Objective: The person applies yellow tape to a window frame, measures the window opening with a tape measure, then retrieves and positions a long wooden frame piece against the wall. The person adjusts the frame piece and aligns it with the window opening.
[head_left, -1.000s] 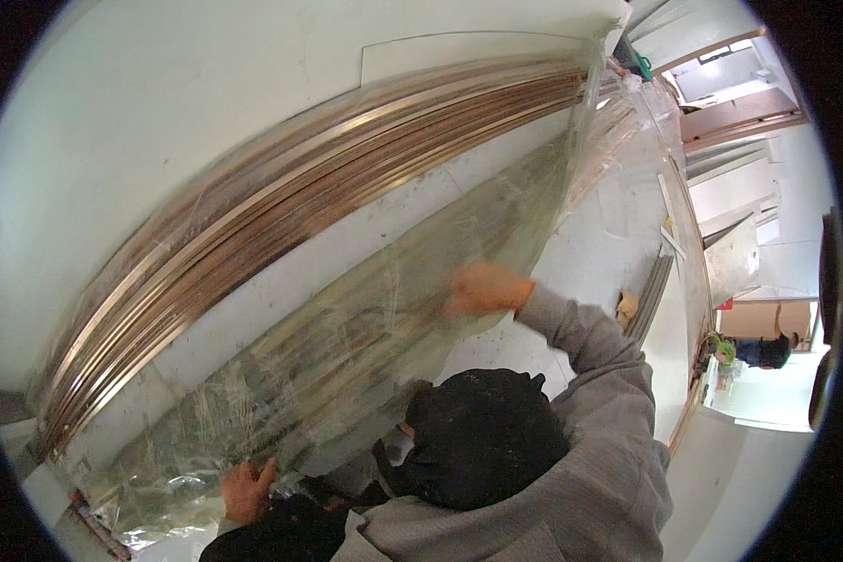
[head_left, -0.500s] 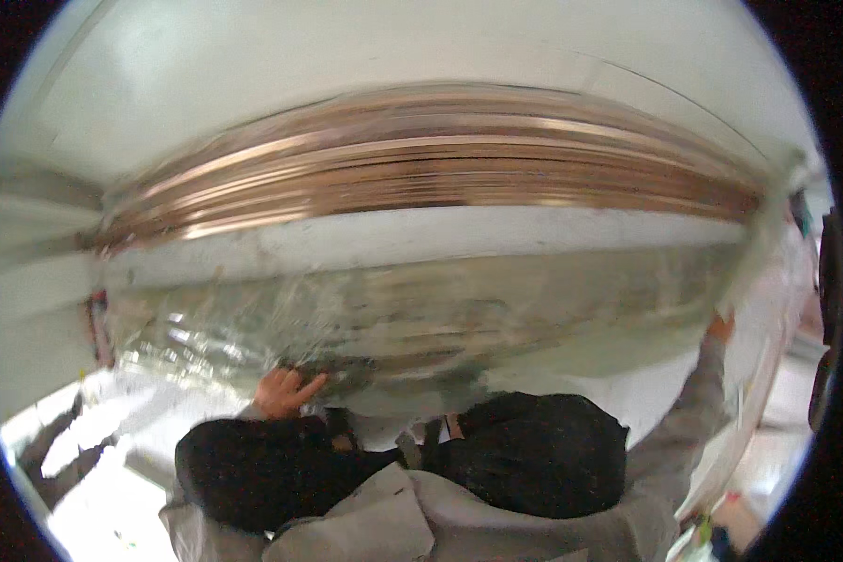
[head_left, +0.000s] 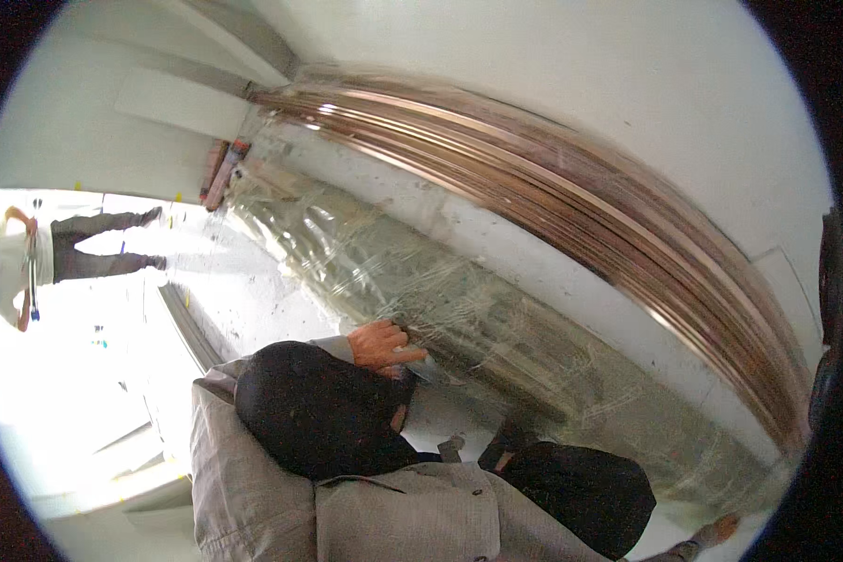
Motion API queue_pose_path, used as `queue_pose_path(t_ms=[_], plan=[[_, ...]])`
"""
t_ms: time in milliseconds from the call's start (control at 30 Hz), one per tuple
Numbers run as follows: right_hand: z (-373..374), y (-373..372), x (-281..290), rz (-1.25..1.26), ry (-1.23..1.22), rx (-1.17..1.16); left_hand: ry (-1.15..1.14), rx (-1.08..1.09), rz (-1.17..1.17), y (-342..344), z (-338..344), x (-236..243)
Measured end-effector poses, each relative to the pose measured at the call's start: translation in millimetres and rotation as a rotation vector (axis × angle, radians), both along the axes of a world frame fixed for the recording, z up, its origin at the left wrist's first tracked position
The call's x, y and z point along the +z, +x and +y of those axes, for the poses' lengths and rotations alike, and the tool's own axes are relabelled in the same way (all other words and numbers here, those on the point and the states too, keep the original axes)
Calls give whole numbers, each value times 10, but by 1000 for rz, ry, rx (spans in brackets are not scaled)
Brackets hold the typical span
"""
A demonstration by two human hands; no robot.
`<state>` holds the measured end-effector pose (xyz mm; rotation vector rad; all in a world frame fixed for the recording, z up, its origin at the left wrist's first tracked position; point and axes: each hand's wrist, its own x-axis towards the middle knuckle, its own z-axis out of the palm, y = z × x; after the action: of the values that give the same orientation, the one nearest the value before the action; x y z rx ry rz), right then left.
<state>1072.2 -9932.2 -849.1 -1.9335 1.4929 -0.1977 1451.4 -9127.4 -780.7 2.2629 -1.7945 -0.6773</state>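
A long bundle wrapped in clear, wrinkled plastic film (head_left: 496, 304) lies slantwise on the floor before my knees. My left hand (head_left: 381, 347) rests on its near edge, with the thumb stretched out apart from the bent fingers. Nothing shows as gripped in this hand. Far off at the lower right, my right hand (head_left: 717, 532) is at the near edge of the film by the bundle's right end. It is small there, and its fingers do not show clearly enough to tell whether they grip the film.
Long brown, shiny strips (head_left: 534, 211) lie along the wall beyond the bundle. Small reddish boxes (head_left: 223, 175) stand by its far left end. At the left edge stands another person (head_left: 75, 248) in dark trousers. Long grey profiles (head_left: 187, 328) lie on the floor to my left.
The view has turned toward the left, so the bundle and the strips now run slantwise. Another person has come into view. My left hand stays on the film.
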Motion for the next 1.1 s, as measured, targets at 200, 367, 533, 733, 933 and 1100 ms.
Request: queue_pose_path(t_ms=[200, 367, 533, 733, 933, 1100], plan=[[-59, 3458, 146, -20, -245, 1006, 15, 519, 304, -43, -69, 131], [461, 4780, -445, 612, -651, 1143, -152, 477, 305, 353, -506, 243], [1619, 5395, -819, 744, -724, 1372, -129, 587, 282, 357, -350, 540], [1331, 5207, -601, 598, -795, 1350, -115, 436, 48, 1644, -406, 628], [961, 5032, -393, 610, -876, 1380, 37, 422, -326, 3080, -1275, 154], [1474, 5307, -452, 587, -729, 1495, -18, 588, -600, 3466, -1390, -605]])
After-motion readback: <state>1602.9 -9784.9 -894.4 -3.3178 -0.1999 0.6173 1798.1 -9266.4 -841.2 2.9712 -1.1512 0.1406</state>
